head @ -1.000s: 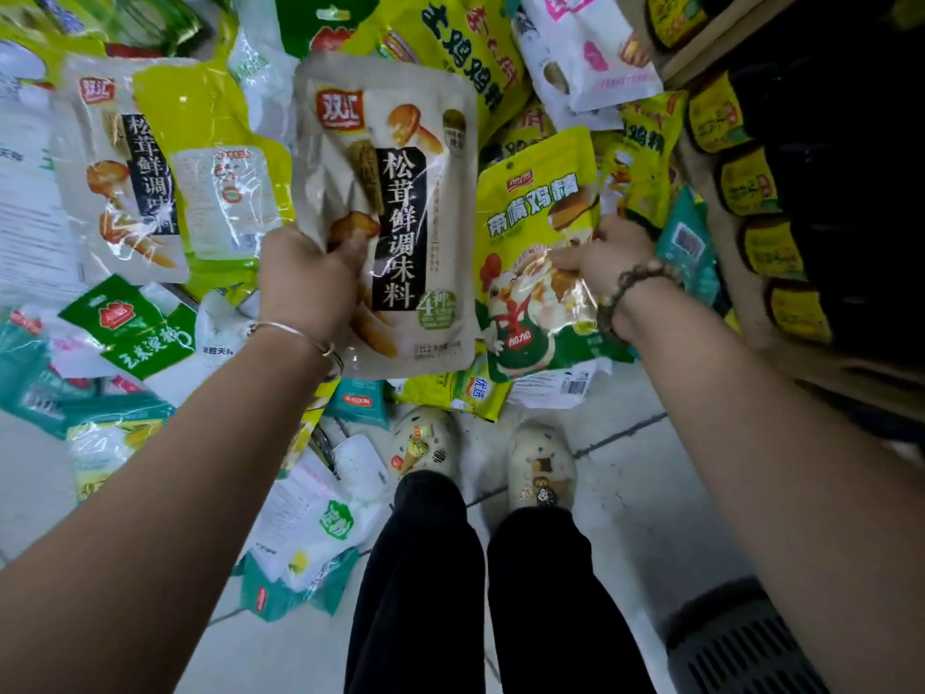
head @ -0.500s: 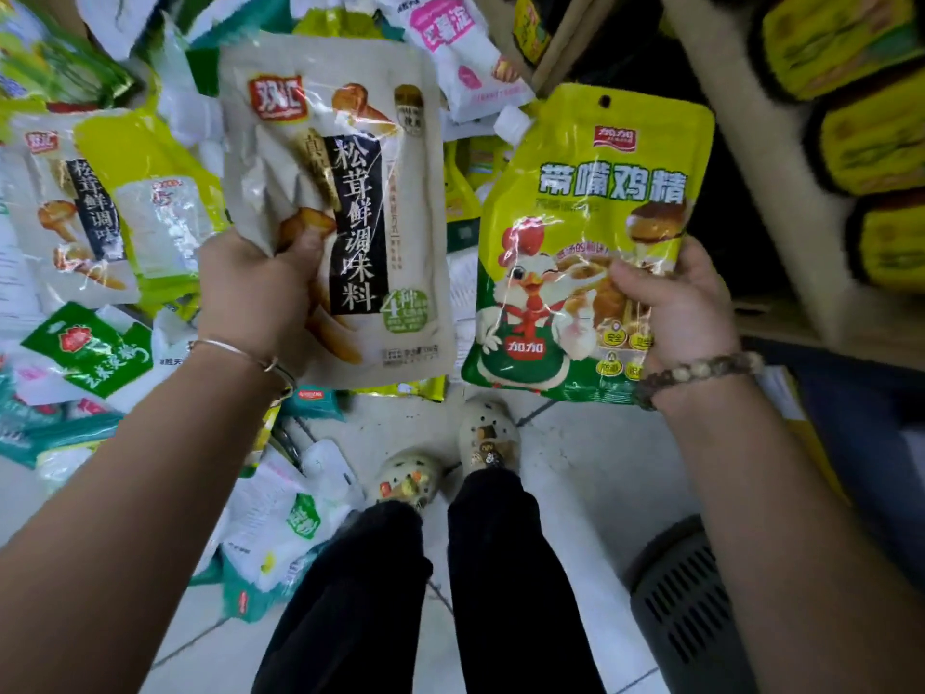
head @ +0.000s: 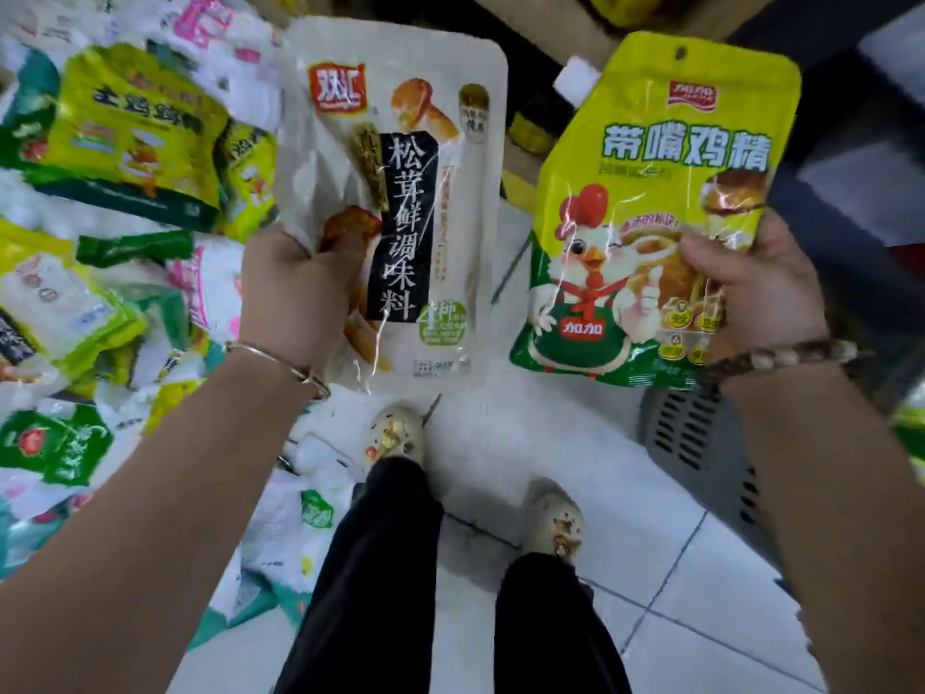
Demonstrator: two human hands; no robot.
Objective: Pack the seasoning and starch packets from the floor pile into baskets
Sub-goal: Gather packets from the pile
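Observation:
My left hand [head: 293,293] grips a beige mushroom seasoning packet [head: 425,192] by its lower left edge and holds it upright in the air. My right hand [head: 751,288] grips a yellow and green chicken seasoning packet [head: 645,217] by its right side, also upright and level with the other. The two packets hang side by side without touching. A grey slotted basket [head: 696,453] stands on the floor below my right hand, partly hidden by my forearm. The floor pile of packets [head: 115,202] spreads across the left of the view.
My legs and two pale shoes [head: 395,433] stand on white floor tiles [head: 650,593] between the pile and the basket. White and green packets [head: 295,533] lie close to my left foot. Dark shelving [head: 851,142] rises at the upper right.
My right hand lifted the chicken packet out of the pile and raised it beside the mushroom packet. The view swung right, bringing more of the grey basket into sight.

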